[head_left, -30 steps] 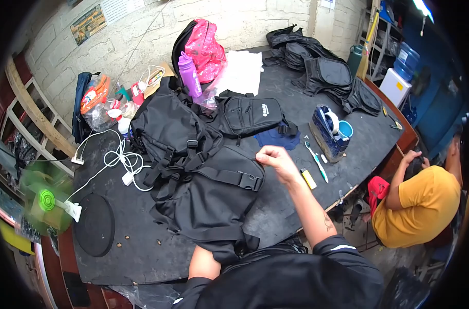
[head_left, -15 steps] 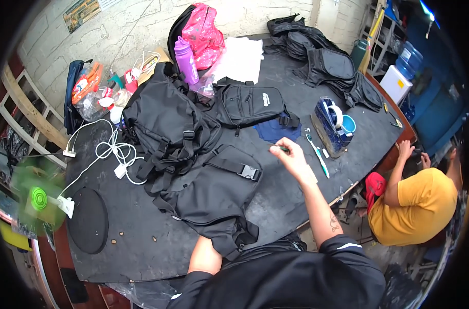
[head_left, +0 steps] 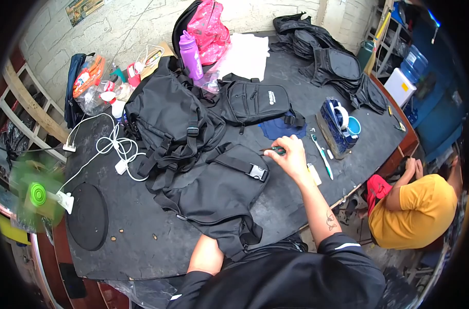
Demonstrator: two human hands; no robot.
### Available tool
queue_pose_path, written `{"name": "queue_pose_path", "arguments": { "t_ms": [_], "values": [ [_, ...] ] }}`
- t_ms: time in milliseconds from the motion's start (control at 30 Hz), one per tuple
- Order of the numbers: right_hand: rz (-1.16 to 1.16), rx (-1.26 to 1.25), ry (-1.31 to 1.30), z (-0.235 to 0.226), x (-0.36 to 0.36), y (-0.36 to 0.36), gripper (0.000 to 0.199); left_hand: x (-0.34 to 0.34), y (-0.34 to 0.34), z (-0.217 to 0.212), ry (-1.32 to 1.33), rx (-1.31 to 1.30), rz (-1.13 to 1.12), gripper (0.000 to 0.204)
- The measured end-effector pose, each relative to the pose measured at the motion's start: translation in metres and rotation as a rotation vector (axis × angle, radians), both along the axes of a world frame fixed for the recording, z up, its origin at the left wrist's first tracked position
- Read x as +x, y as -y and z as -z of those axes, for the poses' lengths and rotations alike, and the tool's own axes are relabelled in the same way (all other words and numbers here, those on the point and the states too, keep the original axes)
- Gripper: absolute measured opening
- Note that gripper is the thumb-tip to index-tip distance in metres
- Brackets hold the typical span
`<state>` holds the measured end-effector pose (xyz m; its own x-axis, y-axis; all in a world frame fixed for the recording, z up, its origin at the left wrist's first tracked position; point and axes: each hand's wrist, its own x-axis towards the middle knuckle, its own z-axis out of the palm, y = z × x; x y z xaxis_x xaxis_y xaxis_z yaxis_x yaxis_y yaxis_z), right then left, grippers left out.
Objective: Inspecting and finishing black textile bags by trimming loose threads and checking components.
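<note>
A: ok so where's that black bag (head_left: pixel 219 193) exactly?

B: Near edge of the desk (head_left: pixel 142 262), right in front of the person. It's slumped, with its near end draped over the left forearm (head_left: pixel 206 255).

A: What's the grip like on each side?

B: Right hand (head_left: pixel 289 154) is pinched narrow on a small dark tool (head_left: pixel 279 150), just off the bag's right edge. Can't make out what kind. Left hand is hidden by the fabric, so no clue whether it's gripping anything.

A: Heavy to move around?

B: Doubt it. Looks light and floppy, maybe a bit slick, nothing fragile except perhaps the plastic buckle (head_left: pixel 257 172). I'd take the wide strap (head_left: pixel 229 163) or a bunched seam, since a flat panel would probably just slide and fold.

A: And around it?

B: Bigger black backpack (head_left: pixel 162 113) right behind, small black pouch (head_left: pixel 260 102) past the bag's far end, blue cloth (head_left: pixel 273 130) by that. Toothbrush (head_left: pixel 323 158) over to the right, white cable (head_left: pixel 113 146) and black disc (head_left: pixel 88 219) to the left.
</note>
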<state>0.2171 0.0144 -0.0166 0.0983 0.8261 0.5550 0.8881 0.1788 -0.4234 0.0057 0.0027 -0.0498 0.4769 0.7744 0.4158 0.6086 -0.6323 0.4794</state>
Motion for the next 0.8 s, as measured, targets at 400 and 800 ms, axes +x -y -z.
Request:
{"name": "queue_pose_path", "arguments": {
  "t_ms": [400, 800],
  "values": [
    [-0.14, -0.083, -0.13, 0.011, 0.014, -0.013, 0.03, 0.007, -0.002, -0.016, -0.147, 0.004, 0.006, 0.047],
    [-0.751, -0.283, -2.079, 0.023, 0.036, -0.029, 0.043, -0.027, 0.01, 0.053, 0.019, 0.105, -0.166, 0.046]
  ]
}}
